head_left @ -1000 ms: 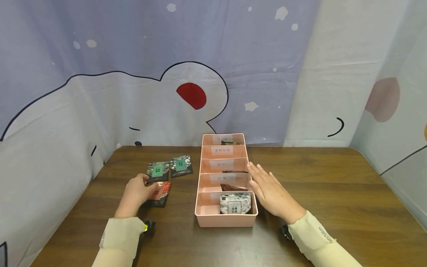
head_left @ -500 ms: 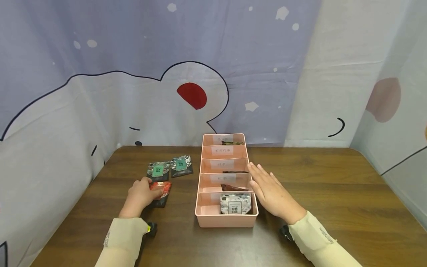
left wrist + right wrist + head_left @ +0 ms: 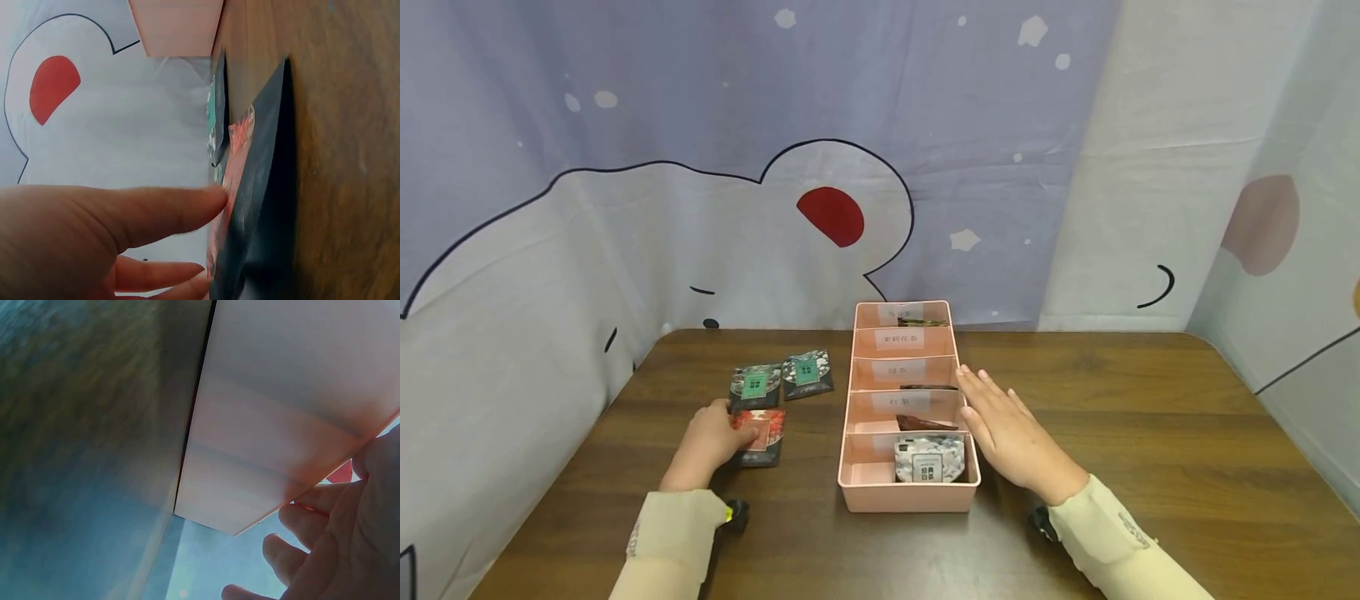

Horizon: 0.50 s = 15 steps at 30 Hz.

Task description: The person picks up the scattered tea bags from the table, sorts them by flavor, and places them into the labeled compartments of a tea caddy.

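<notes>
My left hand (image 3: 709, 437) holds a red and black tea packet (image 3: 766, 454) by its left side, thumb on the printed face. In the left wrist view, the packet (image 3: 265, 137) has its near edge tilted up off the wood. Two green-labelled tea packets, one (image 3: 756, 385) just behind it and one (image 3: 807, 372) farther right, lie on the table. My right hand (image 3: 1011, 429) rests with extended fingers against the right rim of a pink divided box (image 3: 910, 498); the right wrist view shows fingertips at the rim.
The box has labelled compartments in a row. A white tea packet (image 3: 929, 460) stands in the nearest one, a brown-red packet (image 3: 925, 422) in the one behind. Thin packets show farther back. A patterned curtain (image 3: 737, 233) hangs behind the wooden table (image 3: 1135, 400).
My left hand shifts slightly around the red packet, and its thumb moves on the printed face. The right hand and the box keep their places.
</notes>
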Each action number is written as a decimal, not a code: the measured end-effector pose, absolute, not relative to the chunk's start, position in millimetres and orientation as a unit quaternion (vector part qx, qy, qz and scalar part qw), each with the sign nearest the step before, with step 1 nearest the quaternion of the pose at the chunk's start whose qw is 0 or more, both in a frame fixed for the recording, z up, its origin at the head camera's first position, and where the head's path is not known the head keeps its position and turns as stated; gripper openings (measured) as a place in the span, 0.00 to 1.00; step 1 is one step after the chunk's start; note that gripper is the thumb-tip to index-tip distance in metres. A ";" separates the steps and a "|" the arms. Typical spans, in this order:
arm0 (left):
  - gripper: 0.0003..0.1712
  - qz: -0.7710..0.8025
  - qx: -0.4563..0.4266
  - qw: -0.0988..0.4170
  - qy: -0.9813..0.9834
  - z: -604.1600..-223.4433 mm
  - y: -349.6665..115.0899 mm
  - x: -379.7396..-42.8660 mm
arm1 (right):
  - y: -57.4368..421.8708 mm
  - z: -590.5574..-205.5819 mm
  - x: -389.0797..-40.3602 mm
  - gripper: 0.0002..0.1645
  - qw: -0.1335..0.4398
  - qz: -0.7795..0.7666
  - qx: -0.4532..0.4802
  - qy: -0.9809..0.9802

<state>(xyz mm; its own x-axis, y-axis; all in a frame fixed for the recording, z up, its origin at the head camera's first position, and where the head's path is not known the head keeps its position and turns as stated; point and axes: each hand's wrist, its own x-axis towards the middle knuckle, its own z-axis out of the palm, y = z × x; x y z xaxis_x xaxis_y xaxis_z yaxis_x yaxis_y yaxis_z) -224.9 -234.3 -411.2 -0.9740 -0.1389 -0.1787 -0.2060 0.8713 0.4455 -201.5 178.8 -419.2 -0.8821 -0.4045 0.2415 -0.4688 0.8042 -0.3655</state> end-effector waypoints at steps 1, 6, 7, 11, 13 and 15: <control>0.40 0.238 -0.091 0.069 0.965 -410.9 -235.0 -225.1 | 178.8 -419.1 -201.2 0.34 0.076 0.212 0.230 -0.947; 0.31 0.245 -0.093 0.053 0.963 -407.4 -237.0 -224.4 | 178.6 -419.1 -201.3 0.34 0.075 0.214 0.230 -0.946; 0.30 0.247 -0.091 0.048 0.964 -406.8 -237.3 -224.1 | 178.6 -419.0 -201.3 0.33 0.076 0.214 0.230 -0.946; 0.23 0.257 -0.084 0.020 0.963 -406.4 -238.4 -223.7 | 178.7 -418.9 -201.4 0.34 0.077 0.213 0.231 -0.946; 0.21 0.263 -0.086 0.010 0.961 -406.4 -238.2 -223.7 | 178.9 -419.0 -201.4 0.34 0.078 0.212 0.231 -0.946; 0.21 0.271 -0.090 0.003 0.958 -406.5 -238.1 -223.7 | 179.0 -419.0 -201.1 0.34 0.078 0.214 0.232 -0.946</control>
